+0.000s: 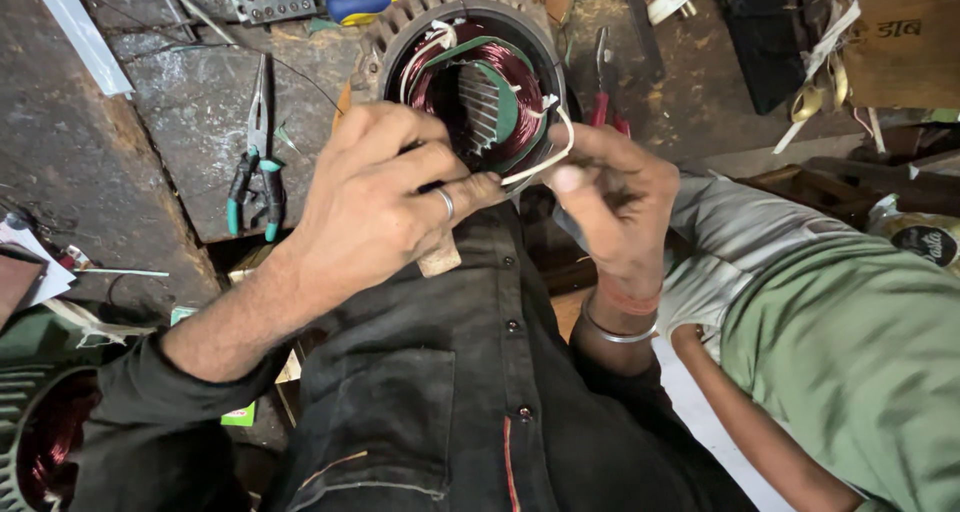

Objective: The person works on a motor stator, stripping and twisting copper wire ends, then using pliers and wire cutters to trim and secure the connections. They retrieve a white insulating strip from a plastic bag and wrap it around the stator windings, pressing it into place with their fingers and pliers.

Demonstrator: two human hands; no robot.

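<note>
While bending over the grey finned motor stator point(455, 42), working both hands at its open front rim. Left hand point(375, 197), ringed, curling nearly closed and pinching one end of a white sleeved wire point(545, 162) between thumb and fingertips. Right hand point(615, 202), wearing a metal bangle, closing its fingers around the same wire where it is looping out of the copper windings point(515, 72) lined with green insulation. Stator standing on the dark stone tabletop point(190, 102), just ahead of the dark shirt. Green-handled pliers point(255, 167) lying well left of the stator, red-handled pliers point(603, 82) just beside it on the right. Another person's green-sleeved arm point(850, 352) resting at lower right.
</note>
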